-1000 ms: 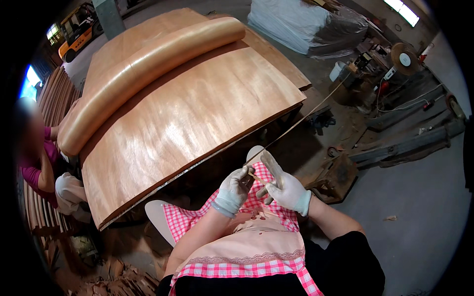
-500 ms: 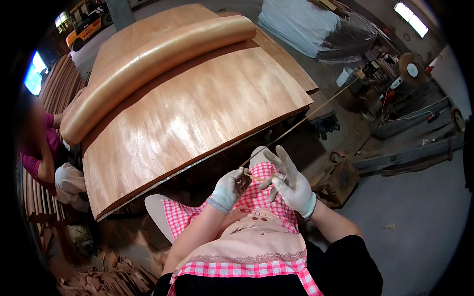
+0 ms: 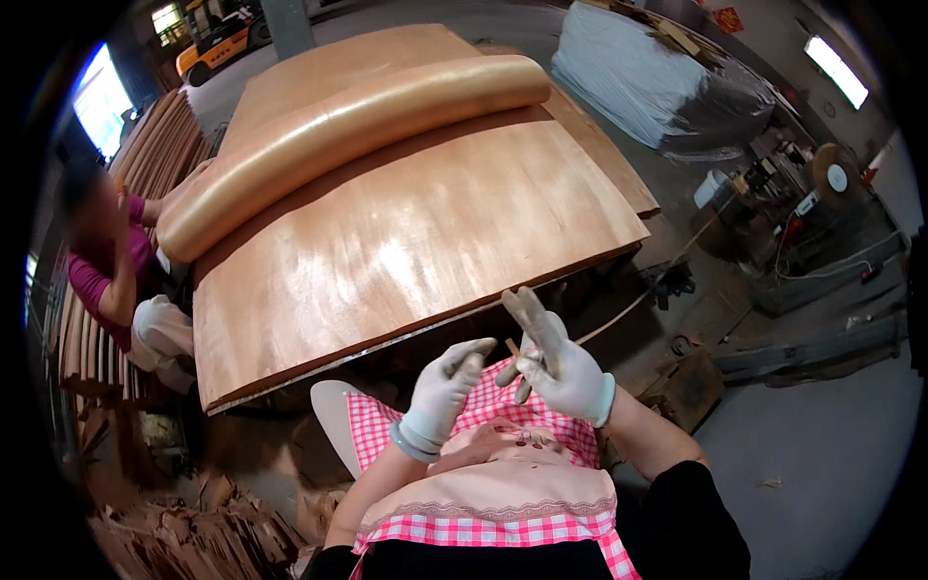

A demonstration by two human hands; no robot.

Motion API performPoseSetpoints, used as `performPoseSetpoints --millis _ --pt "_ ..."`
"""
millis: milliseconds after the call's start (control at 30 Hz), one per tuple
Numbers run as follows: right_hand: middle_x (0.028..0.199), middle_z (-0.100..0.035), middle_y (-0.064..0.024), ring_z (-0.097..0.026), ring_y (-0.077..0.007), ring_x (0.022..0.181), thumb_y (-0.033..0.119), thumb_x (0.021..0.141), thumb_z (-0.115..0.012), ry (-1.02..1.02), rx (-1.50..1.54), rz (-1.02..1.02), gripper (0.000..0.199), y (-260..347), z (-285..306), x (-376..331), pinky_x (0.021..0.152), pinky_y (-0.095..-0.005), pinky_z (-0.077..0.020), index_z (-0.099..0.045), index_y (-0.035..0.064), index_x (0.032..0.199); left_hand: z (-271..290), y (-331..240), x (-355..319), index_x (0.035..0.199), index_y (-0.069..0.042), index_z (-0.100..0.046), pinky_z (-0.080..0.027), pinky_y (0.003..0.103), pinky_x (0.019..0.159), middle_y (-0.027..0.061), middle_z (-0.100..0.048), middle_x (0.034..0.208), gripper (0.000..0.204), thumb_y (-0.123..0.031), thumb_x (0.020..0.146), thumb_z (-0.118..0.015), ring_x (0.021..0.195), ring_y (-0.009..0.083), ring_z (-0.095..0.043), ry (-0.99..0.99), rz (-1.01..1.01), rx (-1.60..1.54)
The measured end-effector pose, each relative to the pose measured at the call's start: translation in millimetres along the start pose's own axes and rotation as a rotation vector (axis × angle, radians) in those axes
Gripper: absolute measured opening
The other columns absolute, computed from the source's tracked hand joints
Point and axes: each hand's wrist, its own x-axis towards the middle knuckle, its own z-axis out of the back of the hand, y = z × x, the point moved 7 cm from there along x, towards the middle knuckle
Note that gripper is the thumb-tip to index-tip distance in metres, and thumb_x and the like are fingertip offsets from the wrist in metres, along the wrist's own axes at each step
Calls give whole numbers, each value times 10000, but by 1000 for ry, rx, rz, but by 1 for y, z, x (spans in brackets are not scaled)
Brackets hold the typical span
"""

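Both my hands wear pale gloves with greyed fingers, held in front of my pink checked apron (image 3: 570,440). My right hand (image 3: 565,372) pinches a short end of thin tan strip (image 3: 512,346) with its thumb, while other fingers stretch out. A longer run of tan strip (image 3: 619,319) shows beyond that hand and leads away toward the far right; whether the two parts join is hidden. My left hand (image 3: 447,391) is just left of the short end, fingers bent and thumb slightly apart, nothing visible in it.
Ahead stands a broad stack of wood sheets (image 3: 416,261), with a large rolled sheet (image 3: 358,121) across it. A co-worker in a purple top (image 3: 101,271) is at its left side. Veneer scraps (image 3: 203,536) lie lower left; a wooden box (image 3: 691,387) and machinery (image 3: 812,203) stand right.
My left hand has drawn back from the strip it was pinching. My right hand now pinches the short end. The whole view has shifted, moving the stack rightward and down.
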Motion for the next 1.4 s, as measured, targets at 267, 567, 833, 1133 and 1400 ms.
performPoseSetpoints --millis 267,567,833,1133,1400 --pt "1477 -406 -210 -641 -275 1051 11 916 -513 -58 -356 194 689 -11 -39 27 889 -331 -509 -189 26 1524 16 -4 -18 1055 27 -638 -448 285 998 107 -579 1264 140 31 930 -572 1103 154 -571 -293 -120 -288" --pt "966 -672 -184 -639 -352 943 205 946 -537 154 -445 -157 230 -45 -26 45 828 -408 -514 -655 22 1020 101 -28 -50 1008 -24 -585 -407 372 1099 93 -621 1128 62 -27 963 -542 1178 219 -570 -523 -379 -427" --pt "1251 -593 -96 -575 -280 1144 219 927 -544 -12 -813 -34 295 -58 0 64 909 -395 -500 -603 117 1198 129 9 -62 1017 -39 -587 -411 424 1090 63 -604 1126 144 45 903 -560 1180 234 -564 -597 -366 -632" --pt "1023 -651 -145 -619 -326 976 244 893 -612 150 -898 -284 222 -74 29 83 846 -410 -509 -681 76 1021 160 34 -62 1035 -41 -603 -493 404 1011 53 -639 1074 112 -10 929 -587 1117 218 -603 -663 -345 -773" --pt "987 -692 -174 -652 -322 953 243 896 -594 429 -734 -434 269 -103 16 105 849 -388 -504 -682 24 1026 186 53 -63 1052 -42 -594 -543 349 899 57 -643 1044 117 -67 939 -609 1039 193 -614 -859 -245 -815"
